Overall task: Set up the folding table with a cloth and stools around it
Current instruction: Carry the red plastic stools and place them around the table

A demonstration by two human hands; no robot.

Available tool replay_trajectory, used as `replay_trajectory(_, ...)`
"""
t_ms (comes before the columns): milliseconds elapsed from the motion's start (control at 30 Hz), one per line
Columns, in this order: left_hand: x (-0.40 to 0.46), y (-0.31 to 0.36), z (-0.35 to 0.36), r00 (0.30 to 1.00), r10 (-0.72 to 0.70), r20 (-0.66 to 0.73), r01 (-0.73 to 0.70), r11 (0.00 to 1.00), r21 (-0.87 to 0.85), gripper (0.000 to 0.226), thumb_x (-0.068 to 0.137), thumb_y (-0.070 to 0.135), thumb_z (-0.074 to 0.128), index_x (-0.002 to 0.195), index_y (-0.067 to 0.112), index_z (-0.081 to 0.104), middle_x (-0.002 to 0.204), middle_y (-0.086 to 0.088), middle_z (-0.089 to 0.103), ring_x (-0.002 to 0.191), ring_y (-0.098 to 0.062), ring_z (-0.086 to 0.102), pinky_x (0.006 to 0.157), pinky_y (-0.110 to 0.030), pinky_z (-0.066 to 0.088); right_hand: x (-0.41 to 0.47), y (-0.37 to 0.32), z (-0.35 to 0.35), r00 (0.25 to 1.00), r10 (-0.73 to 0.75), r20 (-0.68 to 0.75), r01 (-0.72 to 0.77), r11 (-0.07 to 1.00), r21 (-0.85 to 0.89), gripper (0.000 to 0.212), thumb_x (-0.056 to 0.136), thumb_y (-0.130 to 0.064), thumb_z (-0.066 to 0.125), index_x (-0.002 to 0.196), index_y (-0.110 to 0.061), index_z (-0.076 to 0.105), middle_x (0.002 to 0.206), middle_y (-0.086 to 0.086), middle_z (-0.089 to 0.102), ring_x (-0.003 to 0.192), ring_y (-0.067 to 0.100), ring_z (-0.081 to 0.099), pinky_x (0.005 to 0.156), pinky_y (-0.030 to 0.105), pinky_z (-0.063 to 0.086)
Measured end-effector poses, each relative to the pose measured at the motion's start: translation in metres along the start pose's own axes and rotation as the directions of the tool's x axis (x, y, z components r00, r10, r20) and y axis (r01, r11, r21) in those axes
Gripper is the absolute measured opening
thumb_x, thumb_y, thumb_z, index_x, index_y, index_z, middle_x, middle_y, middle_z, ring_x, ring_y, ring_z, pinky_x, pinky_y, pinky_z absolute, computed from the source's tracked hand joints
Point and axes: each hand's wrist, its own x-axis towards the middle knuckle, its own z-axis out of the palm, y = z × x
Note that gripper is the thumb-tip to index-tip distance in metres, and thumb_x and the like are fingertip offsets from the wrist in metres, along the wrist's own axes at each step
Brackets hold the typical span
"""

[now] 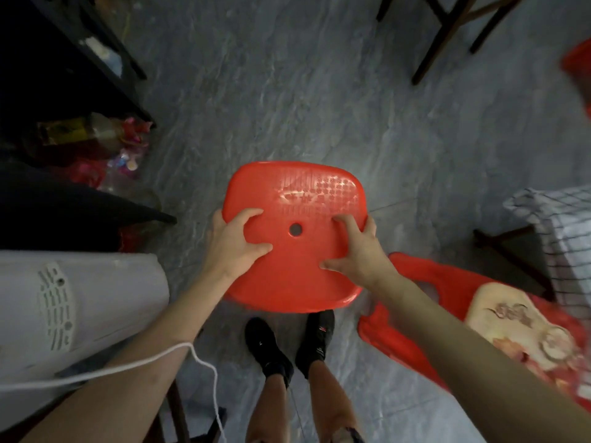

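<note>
A red plastic stool [297, 273] with a round hole in its seat is right in front of me, above my feet. My left hand [235, 243] grips the seat's left edge, thumb and fingers on top. My right hand [358, 251] grips the right edge, fingers spread over the seat. The stool's legs are hidden under the seat. A checked cloth [563, 225] drapes over something at the right edge, with a dark leg [508, 251] below it. Dark folding-table legs [444, 36] stand at the top right.
A red chair with a patterned cushion [527, 340] lies at my lower right. A white appliance [73, 302] stands at the left with a white cord [192, 353] across my arm. Dark furniture and cluttered bottles [92, 135] fill the upper left. Another red item [579, 62] sits far right.
</note>
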Motion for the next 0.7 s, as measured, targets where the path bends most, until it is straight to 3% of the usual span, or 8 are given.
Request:
replay_trajectory(200,-0.016,0.141,-0.036,0.988,0.143,0.063,-0.148,0.986,0.074,0.069,0.069,0.034,0.085,0.13,0.044,0.055,0.139,-0.009,0.033,0.126,-0.03,0.045,0.113,-0.037,0.031,-0.053,-0.004,-0.118,0.984,0.078,-0.161,-0.064,0.994,0.087,0.091,0.055,-0.038,0.089,0.128,-0.042,0.034,0.128,0.006,0.023,0.109,0.039,0.051,0.096,0.051,0.049)
replay_trajectory(333,-0.037,0.229,-0.051,0.965,0.235,0.112,-0.244,0.967,0.073,0.069,0.069,0.034,0.085,0.13,0.047,0.054,0.139,-0.007,0.033,0.127,-0.031,0.043,0.114,-0.043,0.032,-0.096,-0.005,-0.2,0.967,0.117,-0.229,-0.094,0.99,0.106,0.091,0.059,-0.037,0.088,0.132,-0.039,0.033,0.133,0.01,0.021,0.116,0.042,0.047,0.1,0.051,0.046)
replay_trajectory(533,-0.059,0.352,-0.072,0.893,0.425,0.147,-0.44,0.894,0.086,0.065,0.071,0.029,0.084,0.129,0.042,0.057,0.134,-0.011,0.04,0.125,-0.03,0.046,0.112,-0.039,0.033,-0.156,-0.011,-0.308,0.919,0.173,-0.354,-0.134,0.982,0.132,0.088,0.063,-0.039,0.086,0.134,-0.039,0.033,0.13,0.014,0.028,0.113,0.04,0.049,0.099,0.05,0.047)
replay_trajectory(633,-0.06,0.403,-0.077,0.839,0.515,0.177,-0.537,0.835,0.116,0.064,0.071,0.03,0.084,0.128,0.041,0.058,0.115,-0.002,0.043,0.122,-0.026,0.047,0.111,-0.039,0.035,-0.172,-0.008,-0.349,0.887,0.195,-0.418,-0.137,0.977,0.164,0.09,0.062,-0.038,0.087,0.137,-0.036,0.036,0.127,0.015,0.033,0.11,0.035,0.051,0.1,0.039,0.045)
replay_trajectory(700,-0.052,0.433,-0.076,0.804,0.556,0.21,-0.586,0.802,0.116,0.063,0.068,0.036,0.085,0.125,0.044,0.059,0.117,0.001,0.043,0.117,-0.023,0.051,0.107,-0.04,0.04,-0.177,-0.004,-0.37,0.864,0.201,-0.462,-0.14,0.977,0.163,0.093,0.06,-0.039,0.087,0.138,-0.034,0.037,0.126,0.017,0.039,0.111,0.031,0.049,0.096,0.033,0.042)
